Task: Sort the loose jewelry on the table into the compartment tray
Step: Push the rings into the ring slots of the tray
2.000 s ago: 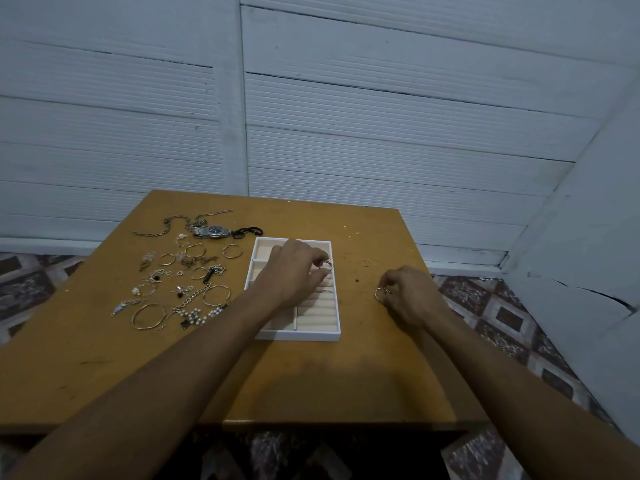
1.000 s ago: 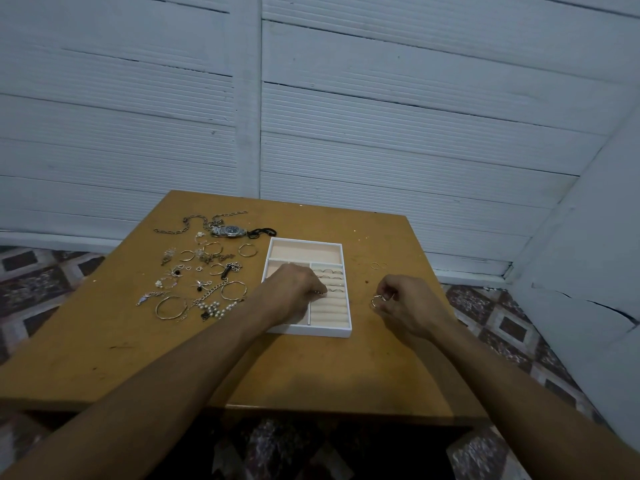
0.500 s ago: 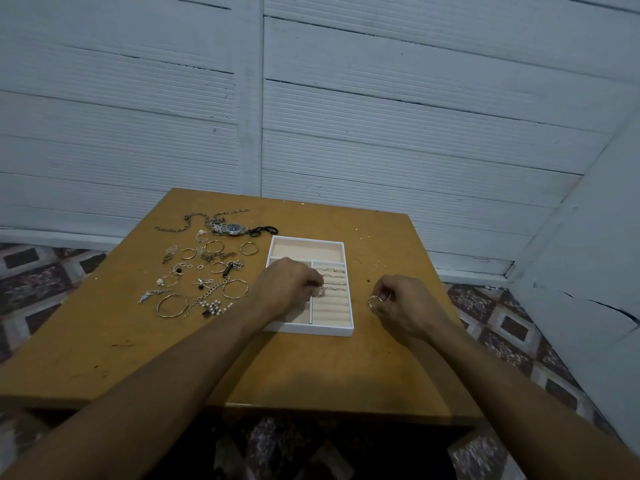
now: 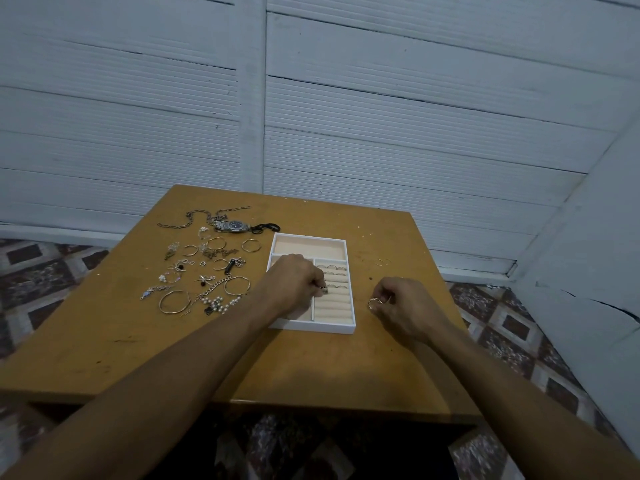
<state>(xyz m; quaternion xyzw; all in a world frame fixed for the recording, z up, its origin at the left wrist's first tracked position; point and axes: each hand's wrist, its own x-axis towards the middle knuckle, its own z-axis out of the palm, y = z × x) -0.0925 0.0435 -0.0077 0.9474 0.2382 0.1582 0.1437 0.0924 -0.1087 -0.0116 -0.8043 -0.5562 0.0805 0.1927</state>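
Observation:
A white compartment tray (image 4: 349, 330) with beige lining lies in the middle of the wooden table (image 4: 138, 341). Several rings (image 4: 335, 268) sit in its ring-roll slots. My left hand (image 4: 294, 287) hovers over the tray's left half and pinches a small ring (image 4: 325, 290) at the ring rolls. To the right of the tray, my right hand (image 4: 407, 308) pinches another ring (image 4: 373, 303) just above the table. Loose jewelry (image 4: 207, 271) is spread left of the tray: bangles, chains, earrings, a pearl piece and a wristwatch (image 4: 235, 226).
A thin ring or two (image 4: 382, 262) lies on the table right of the tray's far end. A white plank wall stands behind the table. Patterned floor tiles show on both sides, and the table's front edge is near me.
My left hand has moved from the tray's far ring slots toward the nearer ones, still pinching a ring. The right hand has stayed beside the tray with its ring.

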